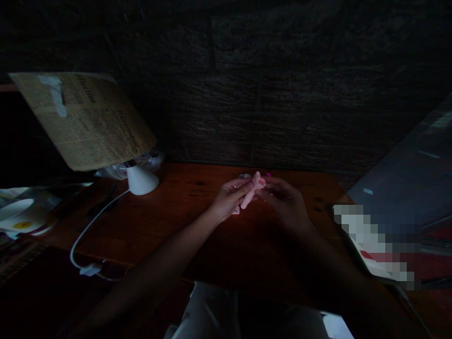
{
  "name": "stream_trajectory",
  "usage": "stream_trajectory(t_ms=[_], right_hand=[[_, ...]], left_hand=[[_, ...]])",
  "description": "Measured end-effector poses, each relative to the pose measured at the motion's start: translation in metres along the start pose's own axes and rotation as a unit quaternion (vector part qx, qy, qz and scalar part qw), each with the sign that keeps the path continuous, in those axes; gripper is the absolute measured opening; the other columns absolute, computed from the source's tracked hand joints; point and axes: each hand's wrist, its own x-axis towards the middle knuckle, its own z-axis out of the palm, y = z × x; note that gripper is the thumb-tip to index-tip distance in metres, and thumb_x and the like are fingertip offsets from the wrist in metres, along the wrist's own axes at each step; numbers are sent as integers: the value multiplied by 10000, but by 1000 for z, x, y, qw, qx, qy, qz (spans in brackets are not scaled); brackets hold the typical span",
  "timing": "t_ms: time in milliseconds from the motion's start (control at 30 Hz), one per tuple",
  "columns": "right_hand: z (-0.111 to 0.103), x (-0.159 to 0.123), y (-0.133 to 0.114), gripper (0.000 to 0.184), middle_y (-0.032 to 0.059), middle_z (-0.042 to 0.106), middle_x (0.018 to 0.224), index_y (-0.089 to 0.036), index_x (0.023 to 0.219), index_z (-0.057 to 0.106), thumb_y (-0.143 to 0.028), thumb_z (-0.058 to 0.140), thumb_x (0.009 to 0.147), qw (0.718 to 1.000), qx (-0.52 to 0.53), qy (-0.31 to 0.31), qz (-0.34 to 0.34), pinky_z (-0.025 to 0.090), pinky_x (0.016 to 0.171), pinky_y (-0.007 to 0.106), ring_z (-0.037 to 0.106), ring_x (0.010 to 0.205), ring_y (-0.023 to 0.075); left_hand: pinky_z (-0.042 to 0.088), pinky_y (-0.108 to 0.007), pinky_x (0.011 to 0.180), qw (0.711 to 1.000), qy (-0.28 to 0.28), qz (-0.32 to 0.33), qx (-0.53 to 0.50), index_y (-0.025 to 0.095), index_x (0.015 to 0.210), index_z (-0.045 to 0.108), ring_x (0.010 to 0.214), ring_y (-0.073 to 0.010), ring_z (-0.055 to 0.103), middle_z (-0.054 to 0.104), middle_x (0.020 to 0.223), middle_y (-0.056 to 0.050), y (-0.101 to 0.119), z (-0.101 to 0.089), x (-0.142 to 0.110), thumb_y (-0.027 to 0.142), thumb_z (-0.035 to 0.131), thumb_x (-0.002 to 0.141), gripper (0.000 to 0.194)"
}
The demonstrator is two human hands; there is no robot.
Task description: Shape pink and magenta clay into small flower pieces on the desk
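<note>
Both my hands meet over the middle of a dark red wooden table. My left hand is closed around a small pale pink soft piece, a strip that hangs down between the palms. My right hand pinches the same pink piece at its upper end with fingertips together. A little pink and grey bit shows just behind the fingers. The light is dim.
A white lamp base with a white cable stands at the back left, under a newspaper sheet. Plates and papers lie at the far left. A dark brick wall is behind. A glossy sheet leans at the right.
</note>
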Motion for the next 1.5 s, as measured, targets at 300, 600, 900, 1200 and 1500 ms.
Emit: stream_trajectory(t_ms=[300, 600, 900, 1200, 1500], right_hand=[[0, -1, -2, 290, -15, 732, 847, -293, 987, 715, -345, 817, 721, 999, -24, 13, -30, 554, 783, 364, 686, 786, 179], [-1, 0, -2, 290, -30, 699, 751, -275, 970, 714, -351, 822, 711, 999, -21, 10, -32, 535, 735, 340, 660, 725, 162], [-1, 1, 0, 306, -29, 674, 732, -253, 984, 691, -361, 813, 725, 999, -37, 2, -29, 519, 710, 325, 635, 704, 154], [-5, 0, -5, 358, -13, 622, 689, -189, 920, 726, -484, 787, 727, 993, -107, 36, -12, 457, 608, 287, 566, 623, 135], [-10, 0, -7, 362, 10, 659, 678, -167, 876, 753, -504, 756, 744, 988, -157, 9, -7, 424, 589, 279, 562, 605, 143]], left_hand=[[550, -264, 647, 998, -10, 17, 57, 221, 1090, 761, 736, -147, 682, 768, 950, -81, 5, 1, -3, 441, 810, 706, 446], [490, -260, 548, 992, -40, -8, 121, 232, 1227, 700, 505, -95, 549, 666, 640, -13, 1, -9, -3, 483, 704, 815, 483], [528, -265, 748, 993, -43, 47, 102, 214, 1060, 759, 786, -119, 660, 729, 1044, -67, 1, -5, 0, 412, 758, 773, 349], [494, -243, 658, 982, -9, 96, 161, 153, 1024, 729, 697, -109, 624, 733, 884, -51, 3, -2, 0, 445, 764, 749, 402], [515, -276, 748, 977, -17, 122, 176, 152, 957, 677, 832, -152, 683, 738, 900, -63, 0, -6, 3, 373, 788, 732, 334]])
